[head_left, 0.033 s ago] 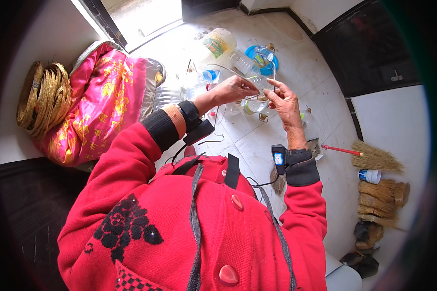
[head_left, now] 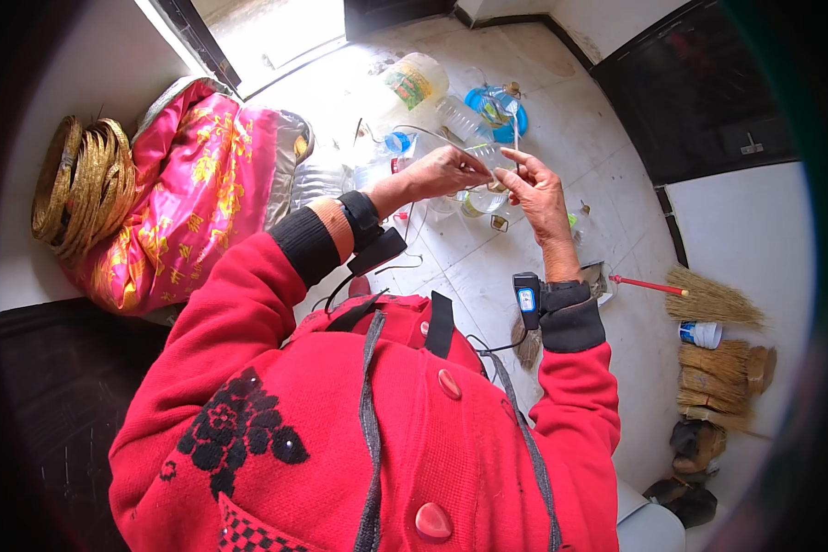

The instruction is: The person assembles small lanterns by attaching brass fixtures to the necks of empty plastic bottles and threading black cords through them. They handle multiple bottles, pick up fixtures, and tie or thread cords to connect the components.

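My left hand [head_left: 443, 173] is closed, thumb and fingers pinching a thin, pale, bendable strip [head_left: 425, 132] that arcs up and away from it. Close by on the right, my right hand [head_left: 538, 195] is also pinched, thumb against index finger, with the end of a whitish strip [head_left: 516, 131] standing up past its fingertips. Whether both pieces belong to one strip is unclear. The two sets of fingertips almost meet. Beneath them lie clear plastic bottles, partly covered by the hands.
More plastic bottles and a large clear jug [head_left: 416, 79] lie beyond, beside a blue basin [head_left: 499, 110]. To the left are a pink and gold bag [head_left: 193, 198] and coiled golden strips [head_left: 83, 189]. Broom heads [head_left: 716, 373] and a red-handled tool [head_left: 649, 284] are on the right.
My right fingertips have shifted very slightly left, closer to my left ones. The upright strip end sits a little higher and further left. The rest looks the same.
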Demonstrator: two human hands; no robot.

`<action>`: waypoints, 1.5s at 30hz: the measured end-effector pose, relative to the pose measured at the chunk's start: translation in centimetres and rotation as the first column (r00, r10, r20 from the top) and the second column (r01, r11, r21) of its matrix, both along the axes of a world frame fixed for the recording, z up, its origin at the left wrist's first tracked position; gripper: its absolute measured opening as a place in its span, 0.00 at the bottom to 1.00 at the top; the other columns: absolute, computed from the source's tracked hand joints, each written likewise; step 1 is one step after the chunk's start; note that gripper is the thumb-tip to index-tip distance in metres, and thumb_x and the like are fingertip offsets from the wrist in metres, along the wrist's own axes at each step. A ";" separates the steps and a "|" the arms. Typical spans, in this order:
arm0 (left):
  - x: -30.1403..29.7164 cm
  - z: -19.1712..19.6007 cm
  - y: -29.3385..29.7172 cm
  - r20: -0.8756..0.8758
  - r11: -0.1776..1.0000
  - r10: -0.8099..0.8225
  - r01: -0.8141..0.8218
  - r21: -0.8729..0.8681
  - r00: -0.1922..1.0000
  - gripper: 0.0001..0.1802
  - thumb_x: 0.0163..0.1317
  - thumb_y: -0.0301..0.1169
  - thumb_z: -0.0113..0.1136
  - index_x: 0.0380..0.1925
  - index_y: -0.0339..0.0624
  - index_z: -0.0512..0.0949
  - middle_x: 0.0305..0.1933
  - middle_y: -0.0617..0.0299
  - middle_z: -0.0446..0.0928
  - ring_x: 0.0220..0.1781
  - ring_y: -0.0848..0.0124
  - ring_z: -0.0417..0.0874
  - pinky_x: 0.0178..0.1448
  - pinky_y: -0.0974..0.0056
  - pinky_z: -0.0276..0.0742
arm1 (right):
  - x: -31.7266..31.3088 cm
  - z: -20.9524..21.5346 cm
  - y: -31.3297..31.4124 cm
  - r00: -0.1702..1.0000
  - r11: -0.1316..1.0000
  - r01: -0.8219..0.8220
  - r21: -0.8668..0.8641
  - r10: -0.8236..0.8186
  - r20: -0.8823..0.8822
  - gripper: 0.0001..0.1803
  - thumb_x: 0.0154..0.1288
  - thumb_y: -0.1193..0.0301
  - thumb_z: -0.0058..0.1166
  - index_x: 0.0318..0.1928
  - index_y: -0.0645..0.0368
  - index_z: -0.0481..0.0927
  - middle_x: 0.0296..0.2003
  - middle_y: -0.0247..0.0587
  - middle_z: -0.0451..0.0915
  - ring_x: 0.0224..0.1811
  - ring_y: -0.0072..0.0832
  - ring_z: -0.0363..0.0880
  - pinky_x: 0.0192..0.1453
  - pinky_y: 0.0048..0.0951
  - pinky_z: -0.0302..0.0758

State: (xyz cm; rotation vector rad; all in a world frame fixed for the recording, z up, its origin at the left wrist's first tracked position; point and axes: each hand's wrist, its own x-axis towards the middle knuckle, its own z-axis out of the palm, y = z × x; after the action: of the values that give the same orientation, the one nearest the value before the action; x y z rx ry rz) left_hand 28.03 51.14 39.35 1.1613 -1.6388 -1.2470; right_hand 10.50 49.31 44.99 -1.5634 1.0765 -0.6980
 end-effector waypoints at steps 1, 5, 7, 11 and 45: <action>-0.1 0.1 0.0 0.084 0.999 -0.030 0.033 -0.042 0.996 0.13 0.55 0.34 0.56 0.36 0.37 0.77 0.26 0.59 0.77 0.27 0.76 0.74 0.31 0.70 0.70 | 0.3 0.1 -0.1 0.998 0.997 -0.047 -0.059 0.045 -0.041 0.18 0.51 0.72 0.56 0.45 0.62 0.75 0.19 0.28 0.72 0.21 0.13 0.68 0.25 0.16 0.67; -1.1 0.5 0.2 0.248 0.988 -0.080 0.110 -0.112 0.965 0.11 0.55 0.35 0.57 0.32 0.38 0.77 0.26 0.56 0.77 0.26 0.71 0.76 0.33 0.66 0.71 | 1.1 0.1 -0.1 0.987 0.989 -0.141 -0.035 0.137 -0.088 0.12 0.51 0.73 0.56 0.38 0.63 0.78 0.22 0.32 0.76 0.24 0.15 0.71 0.29 0.17 0.68; -1.2 0.5 0.2 0.366 0.987 -0.104 0.142 -0.079 0.925 0.11 0.54 0.35 0.57 0.31 0.37 0.78 0.26 0.56 0.77 0.27 0.69 0.77 0.34 0.65 0.71 | 1.1 0.0 -0.1 0.987 0.990 -0.126 -0.067 0.118 -0.113 0.10 0.51 0.72 0.55 0.35 0.63 0.78 0.23 0.35 0.77 0.25 0.17 0.72 0.30 0.19 0.69; -0.8 0.1 0.2 0.191 0.990 -0.122 0.133 -0.046 0.974 0.11 0.54 0.34 0.57 0.32 0.38 0.78 0.26 0.56 0.77 0.28 0.71 0.78 0.35 0.67 0.71 | -0.7 -1.0 -0.4 0.952 0.964 -0.095 -0.247 0.016 -0.306 0.08 0.50 0.71 0.54 0.31 0.62 0.78 0.24 0.41 0.77 0.26 0.29 0.75 0.32 0.25 0.70; 1.9 0.2 -0.9 -0.460 0.892 0.247 -0.014 0.452 0.853 0.14 0.63 0.33 0.44 0.39 0.34 0.72 0.25 0.64 0.74 0.21 0.82 0.66 0.25 0.76 0.64 | -12.7 1.0 -1.6 0.883 0.908 0.409 0.088 -0.418 0.212 0.12 0.60 0.72 0.47 0.45 0.59 0.72 0.26 0.36 0.77 0.21 0.15 0.72 0.27 0.17 0.72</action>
State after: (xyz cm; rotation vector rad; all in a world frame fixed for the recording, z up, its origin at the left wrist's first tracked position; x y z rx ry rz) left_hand 29.96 50.29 39.55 1.0516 -0.8906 -1.7066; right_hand -2.17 47.75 45.95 -1.1897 1.2552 -1.1094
